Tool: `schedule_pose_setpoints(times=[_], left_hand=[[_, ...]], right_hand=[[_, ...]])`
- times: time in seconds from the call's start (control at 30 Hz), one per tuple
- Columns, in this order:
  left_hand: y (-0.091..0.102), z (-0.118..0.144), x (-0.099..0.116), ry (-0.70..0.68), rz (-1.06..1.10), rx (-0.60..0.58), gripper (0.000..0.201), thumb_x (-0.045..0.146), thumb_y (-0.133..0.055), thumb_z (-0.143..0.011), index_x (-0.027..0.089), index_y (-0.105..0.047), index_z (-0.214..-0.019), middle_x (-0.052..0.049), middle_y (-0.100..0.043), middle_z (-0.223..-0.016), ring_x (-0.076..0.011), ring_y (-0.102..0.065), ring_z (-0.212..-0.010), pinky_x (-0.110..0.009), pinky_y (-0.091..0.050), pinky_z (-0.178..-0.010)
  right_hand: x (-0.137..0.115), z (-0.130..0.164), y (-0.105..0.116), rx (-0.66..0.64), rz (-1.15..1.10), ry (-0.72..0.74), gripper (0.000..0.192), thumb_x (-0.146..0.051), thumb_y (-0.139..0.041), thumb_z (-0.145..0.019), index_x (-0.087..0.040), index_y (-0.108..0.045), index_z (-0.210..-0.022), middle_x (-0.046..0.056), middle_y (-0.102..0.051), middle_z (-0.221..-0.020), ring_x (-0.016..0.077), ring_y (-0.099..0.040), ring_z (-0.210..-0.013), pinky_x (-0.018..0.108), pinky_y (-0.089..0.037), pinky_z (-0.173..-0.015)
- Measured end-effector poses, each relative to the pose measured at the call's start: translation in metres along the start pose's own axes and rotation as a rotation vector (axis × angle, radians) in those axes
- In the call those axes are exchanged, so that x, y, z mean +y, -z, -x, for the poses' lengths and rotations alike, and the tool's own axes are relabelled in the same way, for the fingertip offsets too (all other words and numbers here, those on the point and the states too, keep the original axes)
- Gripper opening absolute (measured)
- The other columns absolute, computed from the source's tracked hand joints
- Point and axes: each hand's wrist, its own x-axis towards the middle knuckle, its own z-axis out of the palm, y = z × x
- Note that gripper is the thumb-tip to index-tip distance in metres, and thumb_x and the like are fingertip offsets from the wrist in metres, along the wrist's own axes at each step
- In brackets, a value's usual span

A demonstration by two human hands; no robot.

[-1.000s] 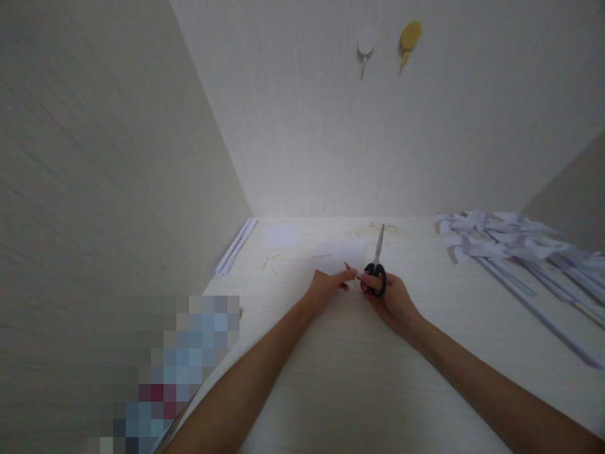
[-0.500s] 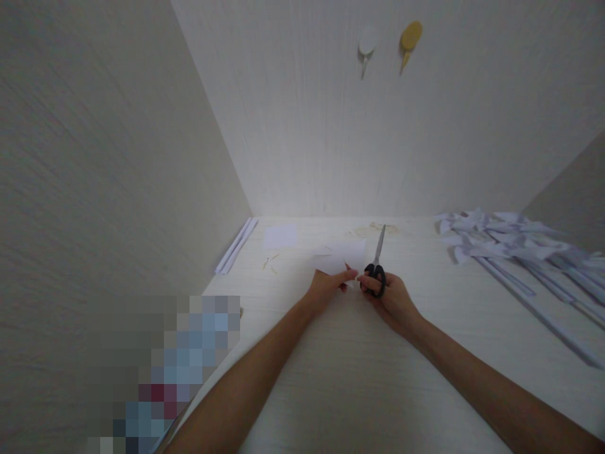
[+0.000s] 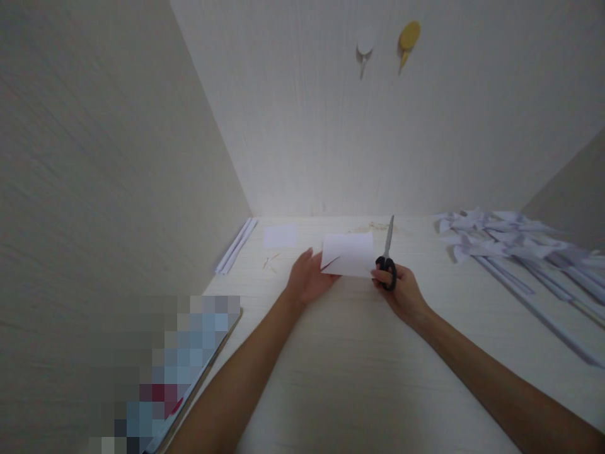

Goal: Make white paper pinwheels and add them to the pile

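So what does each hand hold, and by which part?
Right hand: scissors, by the black handles; apparently also the paper, by its near right corner. Left hand: open under the paper's left side.

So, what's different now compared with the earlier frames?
The left hand has moved left and opened its pinch, now behind the cut paper, which faces the camera more. The right hand has shifted slightly right and forward, scissors still held. The rolled tubes and small sheet stayed put.

Scissors (image 3: 386, 256): black handles, silver-grey blades. Paper (image 3: 352, 252): plain white. Counter (image 3: 340, 366): off-white, faintly streaked. White hook (image 3: 365, 41); yellow hook (image 3: 409, 36).
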Motion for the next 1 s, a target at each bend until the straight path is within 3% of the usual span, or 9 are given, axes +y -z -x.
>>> schedule_pose_setpoints(times=[0.1,0.3,0.5,0.67,0.83,1.0], left_hand=[[0.006,0.001,0.007,0.073,-0.014,0.03,0.05,0.049,-0.049,-0.065,0.008,-0.059,-0.092,-0.014,-0.063,-0.092,-0.0267,-0.056,-0.093,-0.037,-0.041,-0.081],[0.005,-0.003,-0.002,0.112,-0.271,0.201,0.021,0.023,-0.064,-0.06,0.013,-0.061,-0.077,-0.009,-0.066,-0.082,-0.0207,-0.061,-0.077,-0.033,-0.046,-0.073],[0.0,-0.003,-0.01,0.058,-0.333,0.237,0.027,0.009,-0.067,-0.054,0.008,-0.062,-0.08,-0.011,-0.066,-0.08,-0.0184,-0.062,-0.074,-0.031,-0.046,-0.076],[-0.012,-0.009,-0.023,-0.134,-0.204,0.362,0.022,0.01,-0.067,-0.055,0.009,-0.062,-0.077,-0.008,-0.067,-0.08,-0.0164,-0.062,-0.072,-0.03,-0.047,-0.077],[-0.028,-0.012,-0.041,-0.237,-0.117,0.437,0.018,0.015,-0.066,-0.058,0.011,-0.062,-0.075,-0.007,-0.067,-0.077,-0.0169,-0.063,-0.073,-0.031,-0.047,-0.077],[-0.028,-0.012,-0.05,-0.257,-0.214,0.443,0.02,0.02,-0.068,-0.057,0.012,-0.063,-0.075,-0.007,-0.067,-0.078,-0.017,-0.062,-0.075,-0.03,-0.047,-0.074]], right_hand=[[-0.002,-0.001,0.002,-0.055,-0.004,-0.02,0.016,-0.018,-0.071,-0.045,-0.014,-0.058,-0.053,-0.004,-0.05,-0.046,0.0058,-0.041,-0.043,0.021,-0.027,-0.044],[0.001,-0.001,0.004,-0.13,0.042,-0.005,0.016,-0.02,-0.072,-0.048,-0.014,-0.058,-0.054,-0.004,-0.049,-0.047,0.0043,-0.04,-0.042,0.019,-0.027,-0.041],[-0.005,-0.004,0.002,-0.031,-0.198,0.017,0.018,-0.018,-0.072,-0.049,-0.015,-0.055,-0.052,-0.005,-0.048,-0.047,0.0022,-0.039,-0.043,0.013,-0.03,-0.039],[-0.008,-0.004,-0.004,0.107,-0.41,0.029,0.023,-0.021,-0.074,-0.048,-0.015,-0.053,-0.054,-0.006,-0.048,-0.052,0.0011,-0.036,-0.045,0.01,-0.027,-0.036],[0.004,0.008,-0.017,0.097,-0.207,-0.009,0.025,-0.024,-0.075,-0.047,-0.015,-0.06,-0.066,-0.005,-0.05,-0.056,0.0037,-0.04,-0.049,0.015,-0.03,-0.041],[0.013,0.012,-0.017,0.01,0.028,0.031,0.019,-0.025,-0.071,-0.053,-0.014,-0.055,-0.055,-0.003,-0.05,-0.054,0.007,-0.041,-0.051,0.021,-0.031,-0.047]])
